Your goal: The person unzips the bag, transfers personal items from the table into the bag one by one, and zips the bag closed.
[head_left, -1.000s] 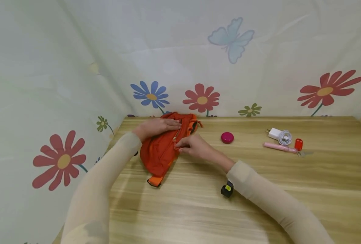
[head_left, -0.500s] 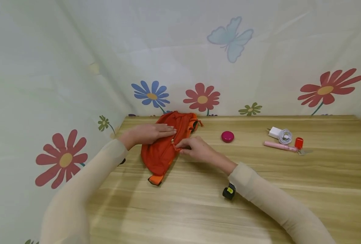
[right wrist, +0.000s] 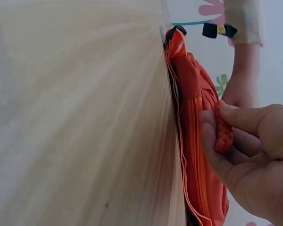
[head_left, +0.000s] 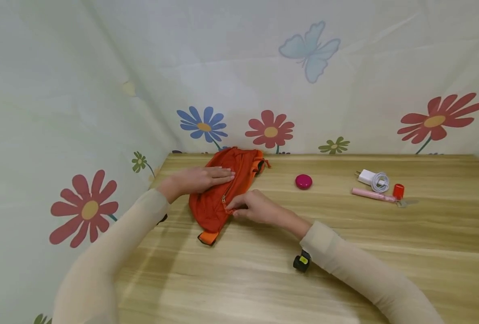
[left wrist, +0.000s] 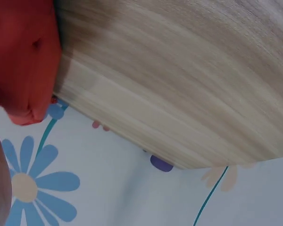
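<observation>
An orange-red waist bag (head_left: 211, 209) lies on the table towards the back left, an orange strap end with a black buckle at its near tip. My left hand (head_left: 200, 179) rests flat on top of it with fingers straight. With thumb and fingers, my right hand (head_left: 257, 207) pinches a braided zipper pull (right wrist: 223, 129), seen closely in the right wrist view. The zipper runs along the bag's upper face, its slider near the pull. In the left wrist view only a corner of the bag (left wrist: 23, 56) and an edge of the left hand show.
Right of the bag sits a round magenta case (head_left: 303, 182). Farther right lie a white charger with coiled cable (head_left: 380, 182), a pink pen-like stick (head_left: 370, 194) and a red-topped item (head_left: 399, 191) with a metal piece beside it. Flower-printed cloth walls border the wooden table (head_left: 263, 279).
My right hand has drawn the zipper pull towards the near end of the bag, and more of the zipper line shows behind it. My left hand has shifted slightly left and nearer.
</observation>
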{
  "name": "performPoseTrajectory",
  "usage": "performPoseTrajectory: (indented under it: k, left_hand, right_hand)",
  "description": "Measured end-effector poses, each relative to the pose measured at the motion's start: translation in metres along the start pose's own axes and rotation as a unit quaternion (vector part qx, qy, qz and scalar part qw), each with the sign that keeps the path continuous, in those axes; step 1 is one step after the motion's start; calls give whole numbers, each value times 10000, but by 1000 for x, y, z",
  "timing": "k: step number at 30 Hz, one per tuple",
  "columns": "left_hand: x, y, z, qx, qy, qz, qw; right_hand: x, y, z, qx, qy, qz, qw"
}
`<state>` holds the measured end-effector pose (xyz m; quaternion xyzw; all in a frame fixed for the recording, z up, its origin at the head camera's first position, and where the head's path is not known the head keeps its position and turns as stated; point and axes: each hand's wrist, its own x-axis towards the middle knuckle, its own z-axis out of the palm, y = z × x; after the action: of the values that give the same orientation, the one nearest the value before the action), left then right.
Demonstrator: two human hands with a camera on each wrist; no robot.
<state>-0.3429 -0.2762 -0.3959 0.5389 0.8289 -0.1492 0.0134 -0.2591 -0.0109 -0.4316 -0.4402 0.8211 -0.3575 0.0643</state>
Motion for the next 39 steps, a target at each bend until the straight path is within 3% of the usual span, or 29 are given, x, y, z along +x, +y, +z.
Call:
performPoseTrajectory:
  k: [7, 14, 17, 21, 23, 28, 30, 32, 35, 39]
  left_hand:
    - [-23, 12, 1, -430, 442, 490, 9969]
    - [-17, 8, 7, 21, 692, 710, 9951]
    - [-14, 6, 8, 29, 776, 694, 9946]
    - [-17, 13, 6, -477, 738, 377, 9954]
    - [-19, 17, 5, -857, 690, -17, 9939]
    - [-13, 28, 2, -1651, 789, -1110, 9768]
    - [-9, 31, 1, -1910, 803, -1317, 9694]
    - [-7, 32, 2, -2022, 668, -1362, 9675]
    - [-5, 33, 6, -2060, 384, -1186, 9706]
    - [-2, 29, 11, -1577, 503, -596, 9844]
  right_hand:
    - [-3, -2, 5, 55, 417, 278, 9987]
    - [1, -19, 17, 4, -406, -310, 9987]
    - [2, -24, 17, -53, -489, -346, 9982]
    - [-3, -20, 12, -195, -450, -305, 9983]
    - [-9, -16, 9, -356, -363, -311, 9982]
    - [-21, -7, 3, -799, 302, -401, 9955]
    - [-23, -6, 5, -900, 399, -541, 9937]
    - [-23, -9, 9, -885, 338, -721, 9929]
    - [-21, -15, 18, -606, 120, -837, 9946]
    - [-17, -21, 30, 13, -196, -680, 9975]
